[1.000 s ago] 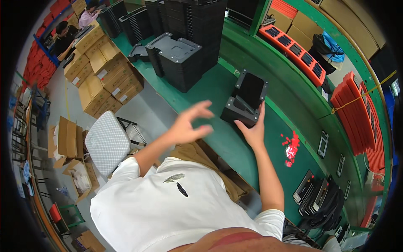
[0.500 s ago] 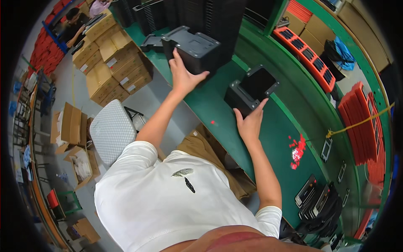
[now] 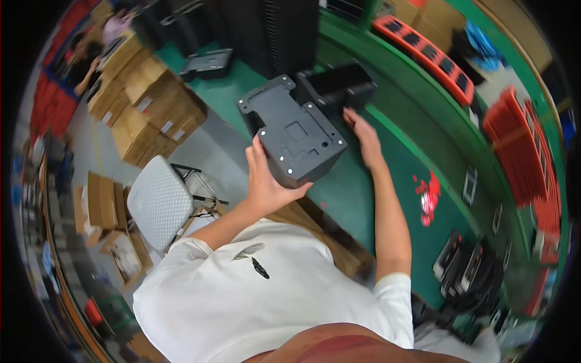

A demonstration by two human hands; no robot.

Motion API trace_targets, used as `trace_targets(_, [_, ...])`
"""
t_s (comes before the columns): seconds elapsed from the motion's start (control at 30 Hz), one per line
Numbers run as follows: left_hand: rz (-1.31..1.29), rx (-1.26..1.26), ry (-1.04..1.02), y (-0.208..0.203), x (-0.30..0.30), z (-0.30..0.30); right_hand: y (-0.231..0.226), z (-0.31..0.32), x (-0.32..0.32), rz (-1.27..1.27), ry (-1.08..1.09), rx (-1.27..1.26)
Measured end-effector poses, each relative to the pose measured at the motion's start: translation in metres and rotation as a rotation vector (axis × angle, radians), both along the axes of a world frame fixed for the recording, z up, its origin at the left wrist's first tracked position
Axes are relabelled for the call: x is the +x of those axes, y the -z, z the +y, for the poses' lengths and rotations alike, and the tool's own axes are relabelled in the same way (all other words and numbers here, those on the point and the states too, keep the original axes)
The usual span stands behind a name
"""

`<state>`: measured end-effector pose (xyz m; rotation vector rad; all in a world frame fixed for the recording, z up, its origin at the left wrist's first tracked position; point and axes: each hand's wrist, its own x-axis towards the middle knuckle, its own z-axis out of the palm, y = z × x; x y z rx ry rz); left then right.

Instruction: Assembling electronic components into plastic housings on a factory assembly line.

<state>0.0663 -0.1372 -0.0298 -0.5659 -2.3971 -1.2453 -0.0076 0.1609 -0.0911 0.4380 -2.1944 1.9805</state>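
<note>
My left hand is closed on a dark grey, boxy plastic housing, thumb on its near side, fingers along its left edge. The housing is tilted, showing a stepped face with a square recess and shiny dots near its corners. Behind it, a second black housing with a dark opening is near the back of the green table. My right hand is at that housing's near right side, fingertips close to its lower edge. Motion blurs these fingers, so I cannot tell whether they grip it.
Tall black stacks stand at the table's far end, with a flat black part beside them. Small red pieces lie on the green tabletop. Black devices sit at right. Cartons and a stool are at left.
My left hand has brought its housing nearer and turned its stepped face toward me. The second housing has moved back and left, and my right hand has shifted up beside it.
</note>
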Motion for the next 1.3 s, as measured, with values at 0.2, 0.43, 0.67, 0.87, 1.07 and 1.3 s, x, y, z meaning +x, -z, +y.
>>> trace_targets(0.2, [-0.085,-0.108,0.333,-0.003,0.047,0.026,0.004,0.058,0.024,-0.184,0.100,-0.848])
trace_targets(0.43, [-0.090,-0.044,0.919,-0.013,0.046,0.073,0.002,0.089,0.108,-0.142,0.045,-0.832])
trace_targets(0.67, [-0.232,0.267,1.087,-0.037,-0.050,0.055,-0.043,0.139,0.151,0.049,0.266,-0.728])
trace_targets(0.87, [0.002,0.152,0.784,-0.053,-0.089,0.093,-0.033,0.225,0.187,-0.271,1.012,0.407])
trace_targets(1.07, [0.362,-0.116,0.444,-0.049,-0.156,0.085,-0.012,0.293,0.189,-0.498,1.429,0.950])
trace_targets(1.3, [0.138,-0.520,0.319,-0.042,-0.176,0.086,-0.003,0.305,0.115,-0.524,1.304,1.066])
